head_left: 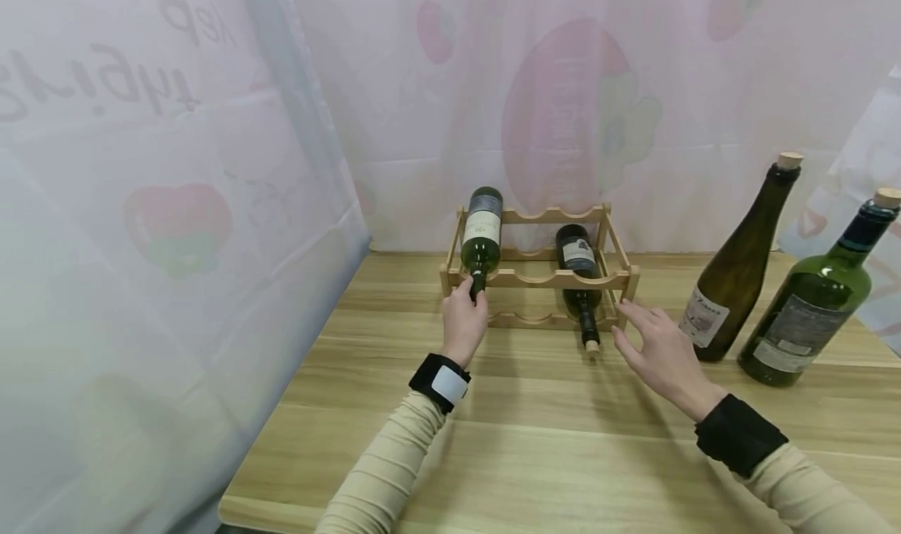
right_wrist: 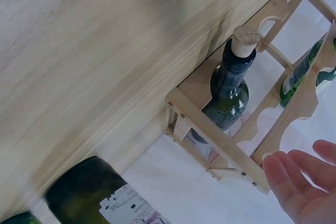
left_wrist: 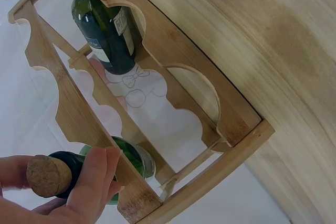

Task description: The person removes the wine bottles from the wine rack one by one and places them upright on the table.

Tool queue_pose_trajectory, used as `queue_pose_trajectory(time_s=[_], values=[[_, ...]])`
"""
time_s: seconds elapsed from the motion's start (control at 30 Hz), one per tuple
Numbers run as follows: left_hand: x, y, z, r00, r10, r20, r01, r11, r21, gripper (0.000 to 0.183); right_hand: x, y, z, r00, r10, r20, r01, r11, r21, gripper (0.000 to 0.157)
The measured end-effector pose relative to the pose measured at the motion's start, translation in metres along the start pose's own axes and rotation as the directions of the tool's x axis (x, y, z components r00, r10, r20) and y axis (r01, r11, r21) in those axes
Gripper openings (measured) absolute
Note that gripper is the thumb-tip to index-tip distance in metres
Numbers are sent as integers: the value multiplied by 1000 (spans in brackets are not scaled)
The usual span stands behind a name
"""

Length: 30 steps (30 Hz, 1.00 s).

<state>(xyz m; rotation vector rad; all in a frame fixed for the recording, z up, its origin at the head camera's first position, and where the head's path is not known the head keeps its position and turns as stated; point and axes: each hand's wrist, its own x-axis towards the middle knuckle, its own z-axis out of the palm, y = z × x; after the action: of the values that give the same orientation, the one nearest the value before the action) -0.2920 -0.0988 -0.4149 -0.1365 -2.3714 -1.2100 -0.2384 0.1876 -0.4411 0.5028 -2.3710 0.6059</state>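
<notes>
A wooden wine rack [head_left: 556,281] with two tiers stands at the back of the table. On its upper tier, at the left end, lies a green wine bottle [head_left: 482,225] with its neck toward me. My left hand [head_left: 464,321] grips that neck just behind the cork [left_wrist: 49,176]. A second, darker wine bottle [head_left: 579,256] lies on the lower tier toward the right, its corked neck pointing at me. My right hand [head_left: 663,354], its fingers extended, is at the rack's right front corner. In the right wrist view its fingertips [right_wrist: 270,163] meet or nearly meet the upper rail.
To the right of the rack stand a tall brown-green corked bottle [head_left: 735,276] and a wider green corked bottle [head_left: 809,307]. The wooden table [head_left: 535,456] ends at the left. Printed white curtains [head_left: 394,88] hang behind and beside it.
</notes>
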Motion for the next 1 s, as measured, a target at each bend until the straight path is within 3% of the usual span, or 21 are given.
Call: queue_pose_trajectory(time_s=[0.37, 0.63, 1.0], values=[[1, 0, -2, 999, -42, 16, 41, 999, 19, 26, 5, -10, 9, 999, -27, 21, 26, 999, 36, 39], [6, 5, -1, 1000, -10, 22, 9, 1000, 30, 21, 7, -18, 15, 998, -46, 35, 44, 998, 49, 39], [3, 2, -3, 999, -25, 26, 25, 999, 28, 18, 14, -31, 22, 995, -58, 75, 54, 997, 48, 40]])
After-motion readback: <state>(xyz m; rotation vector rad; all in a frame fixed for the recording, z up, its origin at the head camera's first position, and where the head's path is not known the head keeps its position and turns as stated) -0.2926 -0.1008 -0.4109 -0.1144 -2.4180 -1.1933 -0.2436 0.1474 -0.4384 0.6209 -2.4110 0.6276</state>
